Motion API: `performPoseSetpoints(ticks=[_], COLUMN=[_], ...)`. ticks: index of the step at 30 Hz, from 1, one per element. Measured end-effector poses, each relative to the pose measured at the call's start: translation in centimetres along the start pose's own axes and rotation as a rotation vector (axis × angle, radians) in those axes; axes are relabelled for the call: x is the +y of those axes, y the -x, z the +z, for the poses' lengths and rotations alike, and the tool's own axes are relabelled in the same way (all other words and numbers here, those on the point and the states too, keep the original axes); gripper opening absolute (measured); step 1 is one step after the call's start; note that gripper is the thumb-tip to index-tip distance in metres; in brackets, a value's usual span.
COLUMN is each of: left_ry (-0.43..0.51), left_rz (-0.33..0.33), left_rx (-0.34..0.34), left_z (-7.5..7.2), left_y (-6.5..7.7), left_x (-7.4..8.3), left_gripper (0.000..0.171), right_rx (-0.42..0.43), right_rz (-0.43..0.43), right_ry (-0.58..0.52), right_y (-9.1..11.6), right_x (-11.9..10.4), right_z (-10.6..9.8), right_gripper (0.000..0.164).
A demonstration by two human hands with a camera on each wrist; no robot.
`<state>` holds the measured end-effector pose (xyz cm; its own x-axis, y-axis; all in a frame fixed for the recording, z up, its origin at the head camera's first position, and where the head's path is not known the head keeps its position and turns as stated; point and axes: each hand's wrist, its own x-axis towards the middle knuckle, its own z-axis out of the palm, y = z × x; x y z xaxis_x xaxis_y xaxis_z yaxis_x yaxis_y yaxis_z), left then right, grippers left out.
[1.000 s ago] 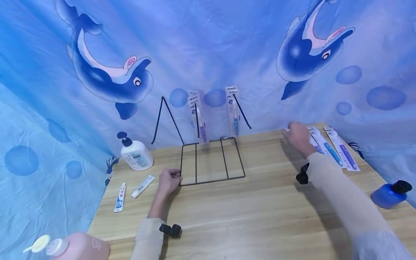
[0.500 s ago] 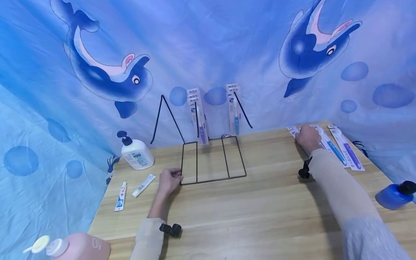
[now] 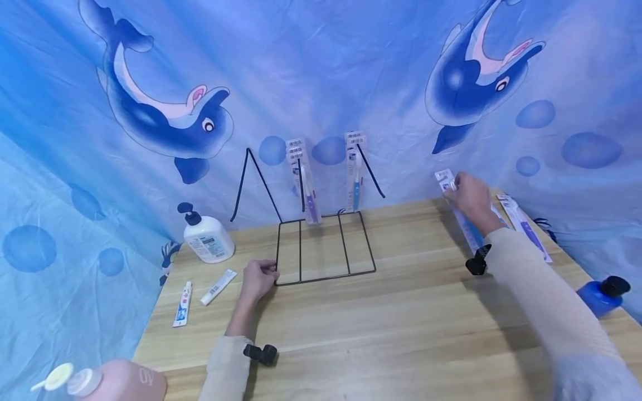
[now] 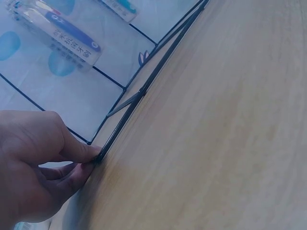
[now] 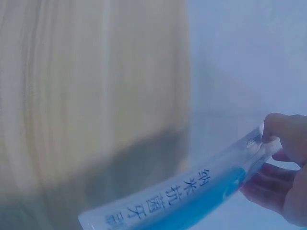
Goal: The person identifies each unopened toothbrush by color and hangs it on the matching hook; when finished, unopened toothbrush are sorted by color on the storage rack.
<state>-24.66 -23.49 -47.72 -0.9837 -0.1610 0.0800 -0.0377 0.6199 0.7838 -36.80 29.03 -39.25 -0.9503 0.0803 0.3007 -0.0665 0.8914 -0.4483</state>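
My left hand (image 3: 258, 280) pinches the near left corner of a black wire display rack (image 3: 300, 250) between thumb and fingers; the left wrist view shows its thumb and fingertips (image 4: 91, 154) on the wire. Packaged toothbrushes hang from two of the rack's prongs: purple-handled ones (image 3: 310, 197) in the middle and a blue one (image 3: 356, 189) on the right. The leftmost prong holds nothing. At the table's back right, my right hand (image 3: 471, 199) grips a packaged toothbrush (image 5: 192, 194) with a blue handle near its upper end, the pack raised and slanting.
More packaged toothbrushes (image 3: 526, 229) lie at the right, partly behind my right hand. A blue bottle (image 3: 599, 296) stands near the right edge. At left are a white pump bottle (image 3: 209, 240), toothpaste tubes (image 3: 183, 304) and a pink bottle (image 3: 127, 381). A dolphin-print curtain (image 3: 301, 67) hangs behind.
My right hand has reached down to the toothbrushes at the right, taken hold of one pack and lifted it. The left hand has stayed on the rack's corner.
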Motion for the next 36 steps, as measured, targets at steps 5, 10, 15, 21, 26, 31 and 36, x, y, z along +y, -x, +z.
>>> performPoseSetpoints(ticks=[5,10,15,21,26,31,36], left_ry=[0.004,0.004,0.004,0.007,0.011,0.003,-0.003], left_rz=[0.010,0.003,0.004,0.019,0.013,0.017,0.028], left_rx=[0.011,0.005,0.010,0.011,0.010,0.016,0.020], left_z=[-0.1,0.1,0.1,0.0,0.1,0.0,0.0], left_y=[0.0,0.0,-0.1,-0.1,-0.1,-0.1,0.0], left_x=[0.1,0.0,0.1,-0.3,-0.4,-0.3,-0.4], left_gripper=[0.031,0.032,0.032,0.032,0.032,0.031,0.031], right_rx=[0.097,0.204,0.333,0.443,0.417,0.384,0.342], right_rz=[-0.087,-0.222,-0.412,-0.621,-0.693,-0.723,-0.703], right_ry=[-0.046,-0.107,-0.180,-0.248,-0.302,-0.333,-0.343], right_y=[1.5,4.3,7.8,11.5,13.9,15.2,15.2], right_x=[-3.7,-7.9,-11.6,-14.5,-15.8,-16.5,-16.7], right_z=[-3.1,-5.8,-7.7,-8.7,-8.6,-7.5,-6.1], right_gripper=[0.028,0.022,0.018,0.013,0.012,0.015,0.018])
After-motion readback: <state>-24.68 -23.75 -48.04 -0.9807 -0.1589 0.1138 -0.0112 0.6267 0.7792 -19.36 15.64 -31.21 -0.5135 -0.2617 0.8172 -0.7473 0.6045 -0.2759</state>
